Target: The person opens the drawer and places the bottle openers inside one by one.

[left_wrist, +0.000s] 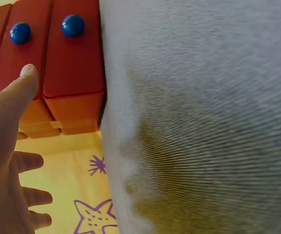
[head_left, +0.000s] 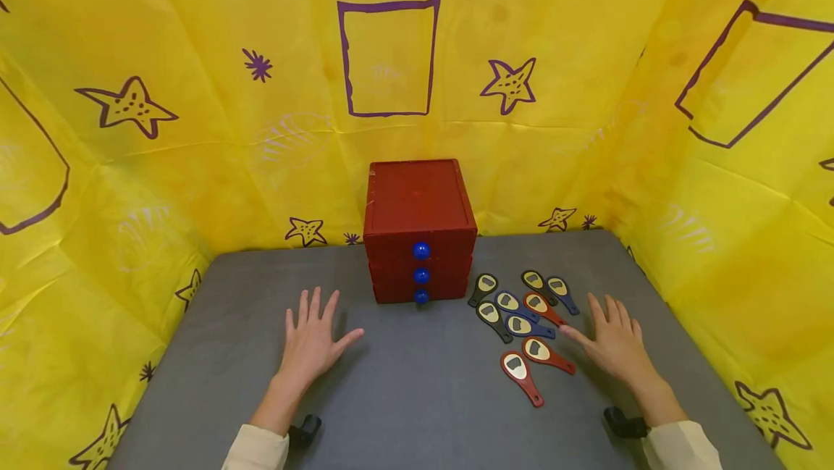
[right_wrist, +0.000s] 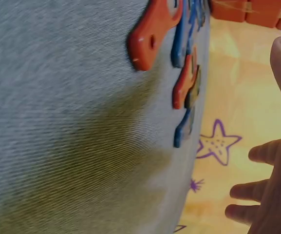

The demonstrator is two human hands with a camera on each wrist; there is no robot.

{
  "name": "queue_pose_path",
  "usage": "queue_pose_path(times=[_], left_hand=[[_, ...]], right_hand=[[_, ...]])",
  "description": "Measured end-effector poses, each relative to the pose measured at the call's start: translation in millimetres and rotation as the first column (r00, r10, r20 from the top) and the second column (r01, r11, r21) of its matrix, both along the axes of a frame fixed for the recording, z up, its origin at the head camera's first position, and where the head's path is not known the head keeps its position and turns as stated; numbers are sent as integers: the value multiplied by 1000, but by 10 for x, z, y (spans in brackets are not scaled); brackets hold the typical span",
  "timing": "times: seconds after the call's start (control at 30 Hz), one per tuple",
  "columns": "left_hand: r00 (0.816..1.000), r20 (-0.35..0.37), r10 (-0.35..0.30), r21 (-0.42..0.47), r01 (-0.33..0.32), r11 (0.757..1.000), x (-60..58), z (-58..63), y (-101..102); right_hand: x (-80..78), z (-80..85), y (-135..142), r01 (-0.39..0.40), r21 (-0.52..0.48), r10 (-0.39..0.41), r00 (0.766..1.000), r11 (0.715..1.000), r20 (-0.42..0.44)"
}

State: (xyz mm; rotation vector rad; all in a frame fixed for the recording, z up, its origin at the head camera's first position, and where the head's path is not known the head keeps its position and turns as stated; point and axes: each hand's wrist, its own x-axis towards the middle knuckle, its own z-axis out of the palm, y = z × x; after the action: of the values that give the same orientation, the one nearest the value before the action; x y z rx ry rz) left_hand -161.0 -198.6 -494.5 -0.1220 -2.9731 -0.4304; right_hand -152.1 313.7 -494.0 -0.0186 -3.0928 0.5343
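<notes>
1. Your left hand (head_left: 311, 345) is raised above the grey table (head_left: 423, 405), fingers spread and thumb extended inward; it holds nothing.
2. The red drawer unit (head_left: 420, 198), with three blue knobs (head_left: 421, 250) in a vertical row, stands ahead and to the right of those fingers, apart from them.
3. Your right hand (head_left: 612, 343) is likewise raised above the table, its fingers spread and its grasp empty.
4. Nine bottle openers (head_left: 519, 325) (three black, three blue, three red) lie on the table to the left of your right fingers, between that hand and the drawer unit's front.
5. Nearest your right thumb, as seen from the head, is the handle of one red opener (head_left: 547, 309); the right wrist view shows the thumb clear of it.
6. Two further red openers lie closest to you.
</notes>
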Motion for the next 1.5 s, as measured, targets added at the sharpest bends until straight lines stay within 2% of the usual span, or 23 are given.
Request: queue_pose_path(times=[0.17, 0.4, 0.53, 0.6, 0.77, 0.97, 1.1, 1.27, 1.5], left_hand=[[1000, 12, -1, 15, 1, 1000, -76, 86, 22], [999, -44, -6, 34, 7, 999, -151, 156, 54], [999, -29, -25, 134, 29, 991, -201, 191, 69], [999, -6, -37, 220, 37, 975, -221, 219, 71], [996, 37, -82, 398, 61, 915, -274, 313, 118], [996, -30, -82, 526, 86, 846, -330, 433, 154], [995, -73, -69, 585, 99, 805, -360, 499, 159], [996, -65, -68, 628, 94, 773, -398, 582, 175], [995, -69, -78, 696, 104, 711, -466, 729, 240]], right_hand=[[-57, 104, -40, -23, -9, 23, 999, 1000, -22], [-127, 227, -121, -68, -34, 66, 995, 997, -72], [-171, 316, -205, -104, -65, 99, 992, 992, -82], [-189, 372, -260, -124, -81, 117, 990, 989, -83], [-206, 517, -353, -147, -123, 138, 987, 981, -79], [-271, 667, -468, -171, -199, 165, 985, 965, -44], [-299, 758, -549, -184, -230, 183, 983, 956, -27], [-341, 856, -641, -222, -271, 219, 975, 937, -41], [-402, 947, -768, -250, -324, 246, 968, 912, -55]])
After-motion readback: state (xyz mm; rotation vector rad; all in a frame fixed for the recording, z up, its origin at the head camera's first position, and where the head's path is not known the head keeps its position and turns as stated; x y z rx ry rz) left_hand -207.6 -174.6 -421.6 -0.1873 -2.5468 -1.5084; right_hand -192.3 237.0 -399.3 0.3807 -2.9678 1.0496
